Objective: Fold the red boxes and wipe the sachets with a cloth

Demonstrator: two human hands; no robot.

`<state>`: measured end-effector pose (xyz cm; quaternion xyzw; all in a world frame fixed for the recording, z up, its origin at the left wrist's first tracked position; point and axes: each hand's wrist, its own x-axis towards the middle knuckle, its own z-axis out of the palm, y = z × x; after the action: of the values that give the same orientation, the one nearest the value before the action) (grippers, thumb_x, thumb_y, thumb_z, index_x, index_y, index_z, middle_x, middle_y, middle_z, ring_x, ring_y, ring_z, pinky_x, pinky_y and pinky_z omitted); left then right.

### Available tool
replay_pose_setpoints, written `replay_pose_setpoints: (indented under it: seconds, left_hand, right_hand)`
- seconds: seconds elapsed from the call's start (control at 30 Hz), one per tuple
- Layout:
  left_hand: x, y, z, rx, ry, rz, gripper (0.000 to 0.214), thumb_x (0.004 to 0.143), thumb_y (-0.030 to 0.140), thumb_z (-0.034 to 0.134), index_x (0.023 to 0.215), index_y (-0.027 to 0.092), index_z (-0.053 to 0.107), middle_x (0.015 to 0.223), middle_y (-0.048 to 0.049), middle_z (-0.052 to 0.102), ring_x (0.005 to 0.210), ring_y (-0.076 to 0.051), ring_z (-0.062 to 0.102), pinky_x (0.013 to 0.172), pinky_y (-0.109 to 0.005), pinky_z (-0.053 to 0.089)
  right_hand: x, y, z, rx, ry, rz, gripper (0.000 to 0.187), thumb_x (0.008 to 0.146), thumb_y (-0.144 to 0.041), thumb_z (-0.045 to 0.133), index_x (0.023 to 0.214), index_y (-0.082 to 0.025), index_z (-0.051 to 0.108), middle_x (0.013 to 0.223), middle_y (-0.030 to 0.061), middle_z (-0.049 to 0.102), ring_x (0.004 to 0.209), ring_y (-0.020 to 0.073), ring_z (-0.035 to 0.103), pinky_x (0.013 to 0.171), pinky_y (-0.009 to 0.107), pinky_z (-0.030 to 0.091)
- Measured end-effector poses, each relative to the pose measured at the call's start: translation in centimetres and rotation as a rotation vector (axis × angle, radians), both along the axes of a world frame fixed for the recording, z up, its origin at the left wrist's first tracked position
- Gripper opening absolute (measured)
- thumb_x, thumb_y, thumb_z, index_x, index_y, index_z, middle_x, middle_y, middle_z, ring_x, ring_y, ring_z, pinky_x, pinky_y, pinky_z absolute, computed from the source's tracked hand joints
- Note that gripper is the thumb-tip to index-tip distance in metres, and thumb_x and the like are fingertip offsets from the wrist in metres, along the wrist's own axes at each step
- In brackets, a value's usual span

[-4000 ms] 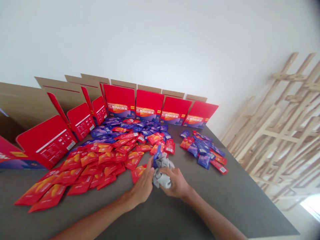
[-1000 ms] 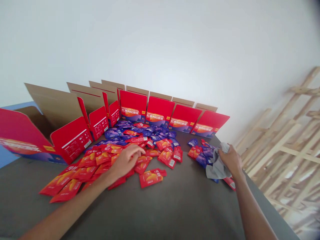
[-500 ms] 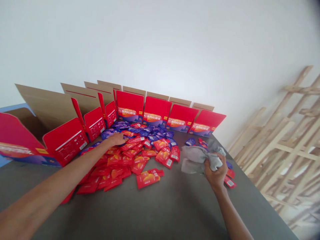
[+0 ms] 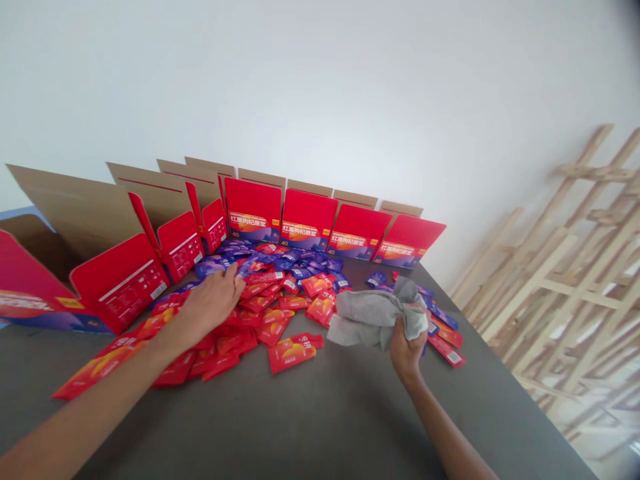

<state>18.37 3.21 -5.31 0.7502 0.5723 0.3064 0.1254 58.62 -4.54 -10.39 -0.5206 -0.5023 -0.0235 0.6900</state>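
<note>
Clutching a grey cloth [image 4: 375, 319] in the tightly closed right hand [image 4: 406, 350] just right of the red and purple sachet pile [image 4: 270, 283], with the open left hand [image 4: 213, 303] lying on those sachets, fingers spread

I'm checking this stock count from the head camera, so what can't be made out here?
Head view:
- Red sachets under the left hand: hidden by the hand.
- Purple sachets near the gray cloth: partly hidden by it and the right hand.
- Small print on the red box panel: too small to read.
- Leftmost carton: cut off by the left edge.
</note>
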Motion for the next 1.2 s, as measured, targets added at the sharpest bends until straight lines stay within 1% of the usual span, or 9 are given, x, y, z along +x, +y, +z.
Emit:
replay_pose_setpoints:
  seconds: [0.1,0.2,0.33,0.43,0.67,0.87,0.97,1.07,1.2]
  left_hand:
    - [5.2,-5.4,-2.6,-0.124,-0.149,-0.152,0.064,0.106,0.051,0.019,0.152,0.016,0.048,0.151,-0.0145,0.058,0.146,-0.029,0.049,0.124,-0.048,0.035]
    - [10.8,-10.1,-6.2,-0.235,-0.381,-0.369,0.064,0.106,0.053,0.025,0.157,0.019,0.043,0.16,-0.0126,0.05,0.155,-0.025,0.035,0.129,-0.045,0.026]
    - [14.5,-12.3,-9.7,-0.284,-0.444,-0.479,0.071,0.105,0.054,0.028,0.163,0.014,0.032,0.172,-0.0136,0.027,0.16,-0.027,0.024,0.131,-0.047,0.018]
    - [14.4,-11.3,-10.0,-0.214,-0.505,-0.502,0.071,0.106,0.054,0.025,0.166,0.017,0.025,0.173,-0.0102,0.025,0.161,-0.024,0.02,0.133,-0.044,0.012]
    - [13.4,-9.9,-8.1,0.023,-0.573,-0.469,0.064,0.108,0.046,0.022,0.168,0.022,0.016,0.173,-0.0105,0.025,0.159,-0.027,0.025,0.132,-0.047,0.015]
    - [13.8,-12.0,-7.9,-0.089,-0.435,-0.505,0.066,0.105,0.047,0.038,0.167,0.026,0.023,0.161,-0.0157,0.044,0.147,-0.035,0.043,0.122,-0.055,0.035]
    - [14.2,-12.7,-8.0,-0.193,-0.45,-0.54,0.072,0.101,0.049,0.051,0.166,0.029,0.026,0.163,-0.0142,0.041,0.151,-0.035,0.038,0.124,-0.057,0.032]
    - [14.9,-12.4,-8.2,-0.362,-0.688,-0.506,0.084,0.093,0.054,0.065,0.164,0.028,0.029,0.166,-0.0143,0.038,0.154,-0.034,0.032,0.126,-0.055,0.027]
    - [15.8,-11.4,-8.6,-0.715,-1.131,-0.397,0.094,0.075,0.055,0.085,0.153,0.024,0.043,0.142,-0.0151,0.061,0.117,-0.029,0.066,0.095,-0.044,0.057]
  right_hand:
    - [-2.9,-0.7,-1.1,-0.004,0.077,0.059,0.023,0.092,-0.042,0.061,0.104,-0.024,0.055,0.099,0.0033,0.057,0.093,0.0221,0.059,0.09,0.039,0.049]
    - [-6.5,-2.0,-2.8,-0.054,0.105,0.255,0.019,0.093,-0.039,0.062,0.105,-0.027,0.055,0.092,0.0012,0.058,0.081,0.0202,0.059,0.076,0.034,0.052]
    - [-10.1,-3.4,-4.2,-0.123,0.048,0.579,0.015,0.093,-0.031,0.064,0.105,-0.027,0.056,0.088,0.0002,0.062,0.073,0.0185,0.061,0.068,0.031,0.054]
    - [-10.9,-3.7,-4.1,-0.172,0.049,0.648,0.013,0.094,-0.03,0.063,0.105,-0.026,0.057,0.088,-0.0004,0.063,0.074,0.0179,0.062,0.07,0.031,0.055]
    - [-10.9,-3.5,-3.6,-0.252,-0.006,0.817,0.014,0.089,-0.021,0.064,0.102,-0.024,0.058,0.086,-0.0017,0.06,0.07,0.0144,0.056,0.066,0.026,0.051]
    - [-10.0,-3.1,-3.3,-0.21,0.141,0.656,0.017,0.087,-0.029,0.07,0.099,-0.024,0.058,0.083,-0.0032,0.06,0.069,0.0138,0.056,0.067,0.025,0.052]
    - [-8.8,-2.5,-2.9,-0.205,0.241,0.48,0.022,0.089,-0.039,0.07,0.1,-0.023,0.059,0.089,-0.0009,0.065,0.079,0.0165,0.062,0.077,0.029,0.054]
    - [-7.2,-1.9,-2.6,-0.247,0.311,0.329,0.035,0.088,-0.05,0.07,0.108,-0.022,0.063,0.101,0.004,0.071,0.094,0.0215,0.067,0.086,0.034,0.055]
    - [-5.4,-1.5,-2.7,-0.3,0.411,0.157,0.048,0.084,-0.056,0.07,0.115,-0.02,0.065,0.108,0.0064,0.073,0.106,0.0262,0.068,0.089,0.036,0.054]
